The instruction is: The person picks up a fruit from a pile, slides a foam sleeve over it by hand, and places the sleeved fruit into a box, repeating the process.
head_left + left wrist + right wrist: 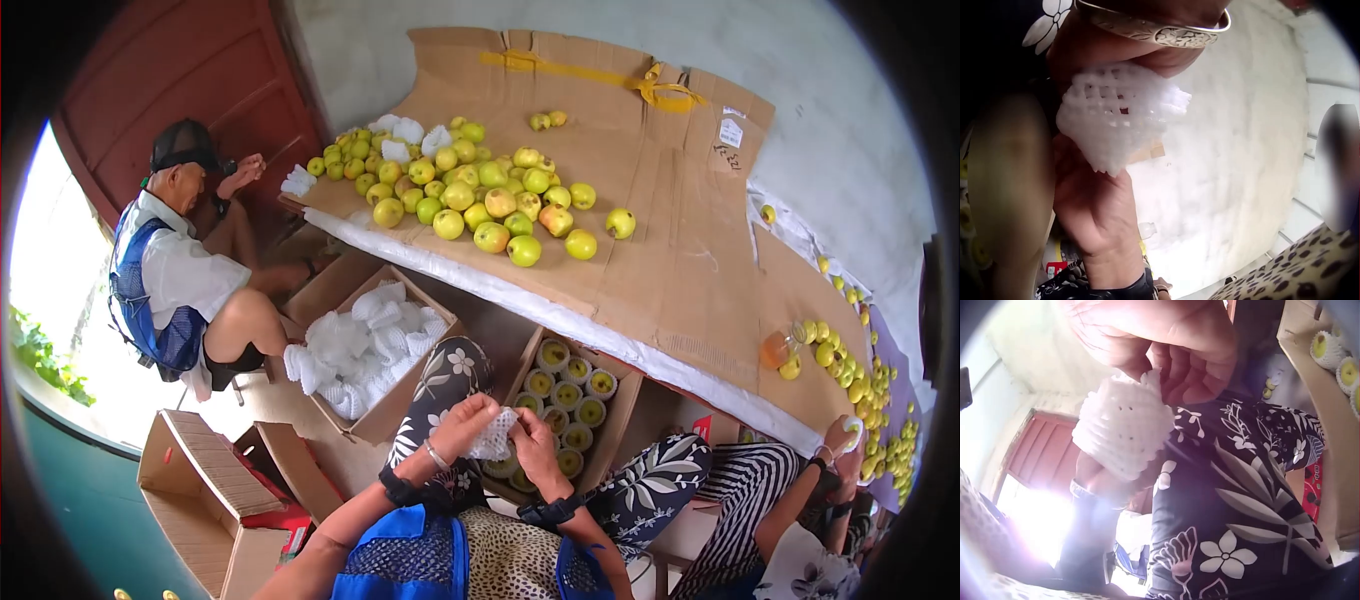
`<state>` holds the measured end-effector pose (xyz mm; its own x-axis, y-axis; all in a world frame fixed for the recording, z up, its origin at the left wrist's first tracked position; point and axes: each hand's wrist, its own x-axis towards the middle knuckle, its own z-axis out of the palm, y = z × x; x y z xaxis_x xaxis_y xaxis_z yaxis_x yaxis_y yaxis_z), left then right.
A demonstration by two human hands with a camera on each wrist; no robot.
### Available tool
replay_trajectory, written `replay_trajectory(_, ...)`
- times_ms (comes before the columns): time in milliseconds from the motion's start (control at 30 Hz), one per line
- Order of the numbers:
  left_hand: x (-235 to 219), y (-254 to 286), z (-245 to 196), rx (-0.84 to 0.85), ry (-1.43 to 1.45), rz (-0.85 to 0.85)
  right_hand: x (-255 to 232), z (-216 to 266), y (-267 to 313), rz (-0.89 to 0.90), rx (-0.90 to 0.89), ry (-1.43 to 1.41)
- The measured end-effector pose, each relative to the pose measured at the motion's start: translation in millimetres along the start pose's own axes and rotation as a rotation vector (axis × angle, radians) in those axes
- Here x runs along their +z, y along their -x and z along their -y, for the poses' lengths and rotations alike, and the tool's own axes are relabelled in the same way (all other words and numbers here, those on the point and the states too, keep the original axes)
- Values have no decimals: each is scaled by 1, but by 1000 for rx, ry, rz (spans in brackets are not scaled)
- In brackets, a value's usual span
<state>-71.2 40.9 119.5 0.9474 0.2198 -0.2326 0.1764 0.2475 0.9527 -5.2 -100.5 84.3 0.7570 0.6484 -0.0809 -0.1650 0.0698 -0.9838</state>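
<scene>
A white foam fruit net (492, 437) is stretched between my two hands, over my lap. My left hand (462, 424), with a bracelet at its wrist, pinches one side of it. On the opposite side, the fingers of my right hand (537, 458) pinch the edge. Dark gaps show through the mesh of the foam net (1116, 103) in the left wrist view, and no apple shows inside. The right wrist view has the right hand (1172, 347) above the net, with the left hand partly hidden behind it. Just beyond my hands, a carton (622, 425) holds several net-wrapped apples (566, 396).
A cardboard-covered table (680, 270) bears a heap of yellow-green apples (470, 190). Below it, a box (440, 310) overflows with white foam nets (370, 345). An opened carton (190, 490) lies at left. A capped person (190, 260) sits at left; another person's hand (842, 440) is at right.
</scene>
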Motion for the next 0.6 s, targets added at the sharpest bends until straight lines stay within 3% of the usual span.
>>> replay_trajectory(67,1,4,-6,79,-417,-3,0,1,2,0,-16,175)
replay_trajectory(100,5,5,-16,24,-554,-34,0,6,6,2,-18,266)
replay_trajectory(200,2,2,-6,74,-558,-141,1,24,10,-30,-96,188)
replay_trajectory(267,-11,-2,11,127,-195,-5,-5,28,11,38,-46,108)
replay_trajectory(333,-15,2,4,60,-313,52,-8,30,12,132,29,-18)
replay_trajectory(367,-16,6,1,29,-211,79,-10,10,10,137,49,-182)
replay_trajectory(433,-12,9,-8,-40,-15,156,-6,15,9,54,121,-455)
replay_trajectory(467,-8,11,-14,5,171,251,-5,17,10,0,155,-597)
replay_trajectory(533,0,18,-29,-45,205,347,-7,29,10,-22,207,-714)
replay_trajectory(600,4,17,-27,57,245,392,-2,40,10,-19,264,-825)
